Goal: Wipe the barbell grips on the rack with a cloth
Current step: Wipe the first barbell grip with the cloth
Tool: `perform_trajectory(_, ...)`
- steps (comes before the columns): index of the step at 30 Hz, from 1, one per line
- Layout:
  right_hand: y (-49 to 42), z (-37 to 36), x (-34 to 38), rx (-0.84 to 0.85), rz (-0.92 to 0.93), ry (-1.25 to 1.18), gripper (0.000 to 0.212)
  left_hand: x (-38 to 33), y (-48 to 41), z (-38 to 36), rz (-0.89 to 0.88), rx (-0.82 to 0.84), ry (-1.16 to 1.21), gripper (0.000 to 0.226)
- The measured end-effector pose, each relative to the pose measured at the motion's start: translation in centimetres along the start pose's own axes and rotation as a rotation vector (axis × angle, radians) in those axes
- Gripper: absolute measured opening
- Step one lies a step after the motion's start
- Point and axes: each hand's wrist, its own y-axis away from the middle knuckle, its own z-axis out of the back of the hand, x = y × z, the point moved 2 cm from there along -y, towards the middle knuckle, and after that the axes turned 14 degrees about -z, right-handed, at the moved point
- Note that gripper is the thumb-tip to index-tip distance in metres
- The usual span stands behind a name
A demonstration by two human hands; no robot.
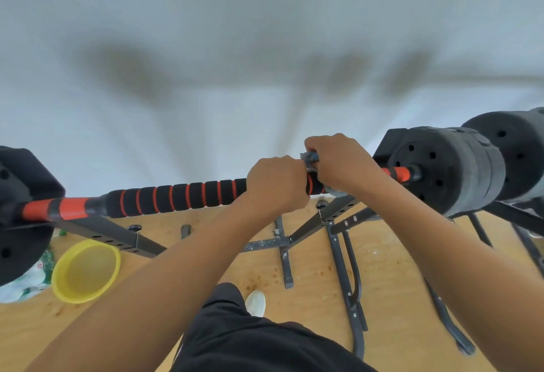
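Note:
A barbell lies across a black rack, its black foam grip (182, 196) ringed with orange bands. My left hand (276, 184) grips the foam near its right end. Right beside it, my right hand (338, 162) wraps a grey cloth (309, 157) around the bar; only scraps of the cloth show above and below the fingers. The bar's orange end sections (398, 172) run into black weight plates (447, 170) on the right and another plate (20, 218) on the left.
Black rack uprights (117, 234) and crossed floor feet (284, 249) stand below the bar on a wooden floor. A yellow bowl (86, 271) sits at lower left beside a white and green bag (26, 280). A white wall fills the background. My white shoe (255, 302) shows below.

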Motion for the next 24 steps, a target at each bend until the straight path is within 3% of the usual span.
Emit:
perform_trajectory(4, -1.5, -0.3, 0.6, 0.06, 0.02, -0.098, 0.013, -0.6, 1.6, -1.9, -0.128, -0.377, -0.301, 0.041)
perform_trajectory(8, -3.2, 0.2, 0.2, 0.076, 0.011, -0.197, 0.007, -1.9, 3.4, -3.2, -0.15, -0.602, -0.234, 0.007)
perform_trajectory(10, -3.8, 1.5, -0.5, 0.009, 0.014, -0.294, 0.009, -3.0, 5.3, -4.3, -0.122, -0.569, -0.149, 0.043)
perform_trajectory(12, -3.8, 2.9, -1.6, -0.072, 0.017, -0.35, 0.012, -3.8, 7.5, -4.6, -0.156, -0.495, -0.085, 0.059)
perform_trajectory(15, -3.0, 3.9, -3.3, -0.14, 0.039, -0.189, 0.01, -3.9, 8.9, -3.9, -0.209, -0.534, 0.034, 0.055)
perform_trajectory(18, -0.7, 2.8, -3.5, -0.011, 0.077, -0.03, 0.022, -3.6, 8.0, -2.4, -0.189, -0.606, 0.021, 0.049)
perform_trajectory(21, 1.9, 1.6, -3.4, 0.075, 0.056, -0.152, 0.021, -3.3, 5.5, -2.5, -0.113, -0.464, -0.129, 0.058)
perform_trajectory(24, 3.9, 0.8, -3.5, 0.032, -0.045, -0.23, 0.026, -2.7, 2.6, -2.9, -0.034, -0.392, -0.265, 0.026)
